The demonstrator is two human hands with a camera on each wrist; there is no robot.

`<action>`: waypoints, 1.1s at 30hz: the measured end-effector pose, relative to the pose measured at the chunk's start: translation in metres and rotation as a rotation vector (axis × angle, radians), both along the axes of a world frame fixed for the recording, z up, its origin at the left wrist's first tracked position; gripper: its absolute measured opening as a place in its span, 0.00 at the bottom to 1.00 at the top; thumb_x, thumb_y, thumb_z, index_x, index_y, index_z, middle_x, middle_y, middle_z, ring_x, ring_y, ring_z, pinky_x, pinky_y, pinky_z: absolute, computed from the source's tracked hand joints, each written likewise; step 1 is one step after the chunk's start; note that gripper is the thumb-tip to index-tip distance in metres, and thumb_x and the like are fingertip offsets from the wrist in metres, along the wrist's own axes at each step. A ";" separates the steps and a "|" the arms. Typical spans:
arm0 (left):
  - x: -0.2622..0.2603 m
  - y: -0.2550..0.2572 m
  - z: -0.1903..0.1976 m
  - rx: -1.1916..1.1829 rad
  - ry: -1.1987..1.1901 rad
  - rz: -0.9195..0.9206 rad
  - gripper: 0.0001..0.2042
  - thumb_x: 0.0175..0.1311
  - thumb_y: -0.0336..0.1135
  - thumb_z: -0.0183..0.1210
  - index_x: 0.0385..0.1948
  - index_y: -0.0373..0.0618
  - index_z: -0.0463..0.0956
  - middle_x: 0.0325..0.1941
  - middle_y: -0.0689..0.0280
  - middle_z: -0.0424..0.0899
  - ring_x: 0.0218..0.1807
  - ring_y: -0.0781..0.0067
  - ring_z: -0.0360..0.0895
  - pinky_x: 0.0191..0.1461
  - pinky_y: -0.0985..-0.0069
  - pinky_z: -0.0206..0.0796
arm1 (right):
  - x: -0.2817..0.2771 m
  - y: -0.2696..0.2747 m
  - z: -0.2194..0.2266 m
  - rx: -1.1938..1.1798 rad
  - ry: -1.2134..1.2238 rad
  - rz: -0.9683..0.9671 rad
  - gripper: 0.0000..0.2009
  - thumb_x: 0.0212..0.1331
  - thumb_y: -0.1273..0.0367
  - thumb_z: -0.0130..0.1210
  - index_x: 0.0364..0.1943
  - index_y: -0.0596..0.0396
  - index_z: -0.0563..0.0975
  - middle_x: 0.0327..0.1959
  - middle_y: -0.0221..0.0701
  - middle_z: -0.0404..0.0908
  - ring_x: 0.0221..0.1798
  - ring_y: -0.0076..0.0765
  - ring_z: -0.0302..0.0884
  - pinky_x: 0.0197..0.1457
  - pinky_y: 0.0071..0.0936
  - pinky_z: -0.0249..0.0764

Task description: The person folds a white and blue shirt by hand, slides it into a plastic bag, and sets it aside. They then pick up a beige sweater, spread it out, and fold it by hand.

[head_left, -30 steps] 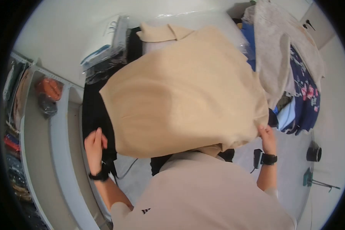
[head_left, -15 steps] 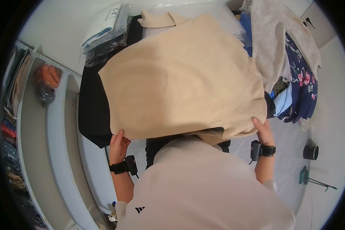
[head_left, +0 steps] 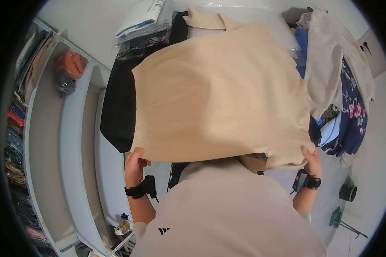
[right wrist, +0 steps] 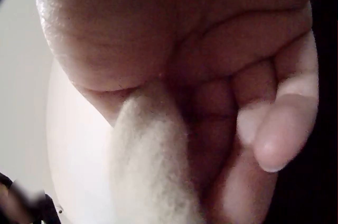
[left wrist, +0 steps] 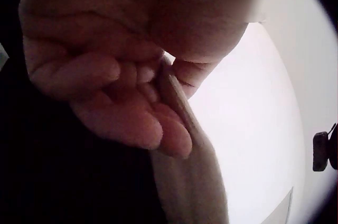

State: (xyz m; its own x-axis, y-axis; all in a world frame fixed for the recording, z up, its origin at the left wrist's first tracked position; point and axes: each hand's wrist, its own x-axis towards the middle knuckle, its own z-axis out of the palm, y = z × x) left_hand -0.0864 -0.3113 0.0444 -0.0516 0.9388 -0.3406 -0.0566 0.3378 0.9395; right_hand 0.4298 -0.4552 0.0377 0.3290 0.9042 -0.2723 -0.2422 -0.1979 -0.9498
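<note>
A beige knitted sweater (head_left: 227, 94) lies spread out sideways, its ribbed hem to the left and a folded sleeve or collar part at the far side. My left hand (head_left: 135, 166) pinches the near corner of the hem between thumb and fingers. In the left wrist view the sweater's edge (left wrist: 182, 108) runs between the thumb and the curled fingers (left wrist: 132, 124). My right hand (head_left: 313, 161) grips the near right part of the sweater. The right wrist view shows a thick fold of knit (right wrist: 150, 155) held at the base of the thumb. Beneath the sweater lies black cloth (head_left: 118, 111).
Plastic-wrapped packages (head_left: 146, 25) stand at the back left. A pile of clothes with a grey garment (head_left: 330, 60) and a navy floral garment (head_left: 356, 115) is on the right. A shelf unit (head_left: 47, 124) with bagged items runs along the left. A black cup-like object (head_left: 348, 192) is at right.
My left hand has come from beside the sweater to its near hem corner and taken hold of it. The right hand keeps its hold. The head view has shifted.
</note>
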 end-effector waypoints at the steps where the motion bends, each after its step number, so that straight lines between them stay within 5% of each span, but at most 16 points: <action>1: -0.006 0.001 -0.003 -0.023 0.000 -0.031 0.12 0.59 0.40 0.52 0.30 0.39 0.77 0.24 0.67 0.79 0.20 0.77 0.72 0.26 0.81 0.61 | -0.001 0.001 0.004 0.003 -0.016 -0.004 0.23 0.54 0.64 0.61 0.51 0.63 0.72 0.48 0.34 0.78 0.50 0.30 0.75 0.56 0.28 0.67; 5: -0.011 0.011 -0.005 -0.005 -0.336 0.048 0.12 0.62 0.39 0.50 0.33 0.40 0.76 0.27 0.66 0.81 0.23 0.77 0.73 0.29 0.81 0.64 | -0.003 0.018 0.019 0.106 0.033 -0.043 0.25 0.55 0.65 0.59 0.54 0.63 0.68 0.51 0.35 0.76 0.52 0.33 0.74 0.57 0.30 0.68; 7: 0.003 0.025 0.019 -0.056 -0.731 0.137 0.12 0.65 0.40 0.49 0.38 0.42 0.75 0.32 0.66 0.82 0.28 0.77 0.75 0.31 0.81 0.67 | -0.001 0.042 0.034 0.156 0.113 -0.057 0.25 0.58 0.66 0.56 0.58 0.62 0.64 0.54 0.37 0.73 0.55 0.34 0.72 0.58 0.32 0.68; 10: 0.010 0.052 0.023 -0.019 -0.845 0.121 0.12 0.66 0.41 0.49 0.42 0.44 0.74 0.36 0.66 0.82 0.32 0.75 0.76 0.34 0.82 0.67 | -0.016 0.102 0.066 0.193 0.216 -0.052 0.18 0.63 0.65 0.50 0.53 0.64 0.69 0.50 0.36 0.77 0.50 0.31 0.76 0.54 0.28 0.72; 11: 0.005 0.064 0.015 0.033 -0.947 -0.104 0.13 0.66 0.41 0.50 0.43 0.41 0.73 0.41 0.62 0.81 0.36 0.72 0.77 0.38 0.81 0.69 | -0.018 0.122 0.070 0.176 0.276 -0.050 0.18 0.63 0.65 0.50 0.52 0.64 0.71 0.49 0.36 0.78 0.49 0.31 0.77 0.54 0.29 0.72; 14: 0.030 0.092 0.021 -0.045 -0.890 0.138 0.16 0.67 0.41 0.48 0.45 0.36 0.71 0.46 0.58 0.79 0.38 0.70 0.77 0.42 0.80 0.70 | -0.025 0.181 0.067 0.107 0.346 -0.056 0.16 0.63 0.64 0.50 0.49 0.61 0.72 0.44 0.35 0.79 0.46 0.32 0.78 0.52 0.29 0.73; 15: 0.020 0.103 -0.002 -0.023 -1.025 0.006 0.20 0.68 0.42 0.45 0.51 0.32 0.66 0.54 0.52 0.73 0.48 0.65 0.75 0.48 0.78 0.70 | -0.017 0.199 0.053 0.077 0.344 -0.022 0.17 0.64 0.64 0.50 0.50 0.61 0.71 0.45 0.35 0.79 0.46 0.32 0.77 0.54 0.30 0.72; 17: 0.038 0.109 0.005 -0.020 -0.942 0.055 0.22 0.69 0.42 0.43 0.54 0.31 0.62 0.58 0.51 0.70 0.53 0.62 0.72 0.52 0.76 0.68 | -0.012 0.213 0.026 0.044 0.345 0.009 0.17 0.64 0.63 0.49 0.51 0.61 0.70 0.46 0.34 0.78 0.47 0.32 0.77 0.56 0.31 0.71; 20: 0.043 0.111 0.010 -0.023 -0.878 0.087 0.26 0.70 0.43 0.40 0.61 0.30 0.53 0.66 0.47 0.59 0.66 0.56 0.60 0.61 0.70 0.62 | -0.016 0.211 0.018 0.054 0.394 -0.022 0.18 0.65 0.63 0.48 0.52 0.61 0.69 0.48 0.34 0.77 0.50 0.32 0.74 0.57 0.30 0.68; 24: 0.042 0.108 0.003 -0.003 -0.932 0.043 0.24 0.69 0.41 0.41 0.60 0.30 0.55 0.66 0.47 0.59 0.68 0.54 0.57 0.67 0.67 0.56 | -0.040 0.149 0.042 0.080 -0.125 -0.144 0.16 0.65 0.63 0.47 0.51 0.59 0.71 0.42 0.32 0.78 0.46 0.26 0.75 0.51 0.25 0.69; 28: 0.048 0.105 0.001 0.097 -0.819 0.081 0.20 0.70 0.39 0.38 0.55 0.31 0.60 0.65 0.48 0.61 0.69 0.56 0.57 0.69 0.67 0.54 | -0.056 0.085 0.037 -0.269 -0.310 0.297 0.14 0.63 0.62 0.50 0.39 0.61 0.77 0.28 0.33 0.80 0.32 0.28 0.77 0.40 0.26 0.74; 30: 0.050 0.105 0.002 0.126 -0.768 0.080 0.19 0.70 0.38 0.37 0.55 0.31 0.60 0.64 0.48 0.61 0.68 0.56 0.58 0.69 0.68 0.55 | -0.078 0.074 0.026 -0.229 -0.568 0.470 0.13 0.61 0.63 0.53 0.35 0.62 0.77 0.28 0.32 0.81 0.33 0.29 0.78 0.38 0.24 0.72; 31: 0.050 0.105 0.001 0.120 -0.772 0.063 0.19 0.70 0.38 0.37 0.55 0.31 0.60 0.64 0.48 0.61 0.68 0.56 0.58 0.69 0.68 0.55 | -0.089 0.075 0.017 -0.234 -0.568 0.452 0.13 0.61 0.63 0.53 0.35 0.62 0.77 0.28 0.32 0.81 0.33 0.29 0.78 0.38 0.24 0.72; 33: 0.050 0.106 -0.001 0.130 -0.740 0.065 0.19 0.70 0.37 0.37 0.54 0.31 0.60 0.64 0.48 0.62 0.68 0.57 0.59 0.69 0.68 0.55 | -0.104 0.080 0.005 0.117 -0.440 0.475 0.12 0.60 0.65 0.55 0.30 0.63 0.76 0.24 0.30 0.78 0.29 0.25 0.74 0.34 0.23 0.70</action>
